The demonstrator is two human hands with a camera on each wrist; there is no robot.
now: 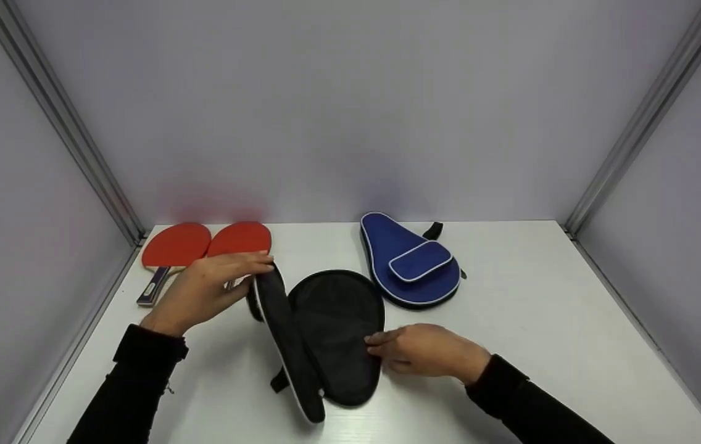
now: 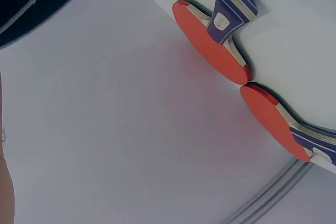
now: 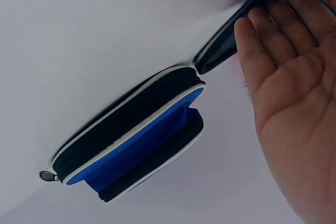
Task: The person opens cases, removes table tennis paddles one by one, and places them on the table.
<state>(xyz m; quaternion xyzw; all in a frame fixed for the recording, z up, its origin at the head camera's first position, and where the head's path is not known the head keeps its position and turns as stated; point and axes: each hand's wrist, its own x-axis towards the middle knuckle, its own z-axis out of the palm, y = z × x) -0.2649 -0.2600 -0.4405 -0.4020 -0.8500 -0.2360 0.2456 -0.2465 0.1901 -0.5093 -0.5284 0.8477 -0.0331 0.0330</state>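
A zippered table tennis paddle case (image 1: 338,333) with a black lining lies unfolded in the middle of the table. My left hand (image 1: 205,287) grips the top edge of its raised cover (image 1: 286,345), which stands up steeply on the left. In the left wrist view, the dark cover (image 2: 37,3) with its pale piping fills the upper left corner. At the right rim of the lower half, my right hand (image 1: 427,351) pinches the edge between thumb and fingers. The right wrist view has the palm (image 3: 299,87) facing the camera, fingertips right at the case's dark edge (image 3: 223,45).
Two red table tennis paddles, one (image 1: 178,245) beside the other (image 1: 240,237), lie at the back left. A blue paddle case (image 1: 412,265) with white piping and a small pocket rests at the back right. Grey walls (image 1: 350,111) enclose the white table (image 1: 548,320).
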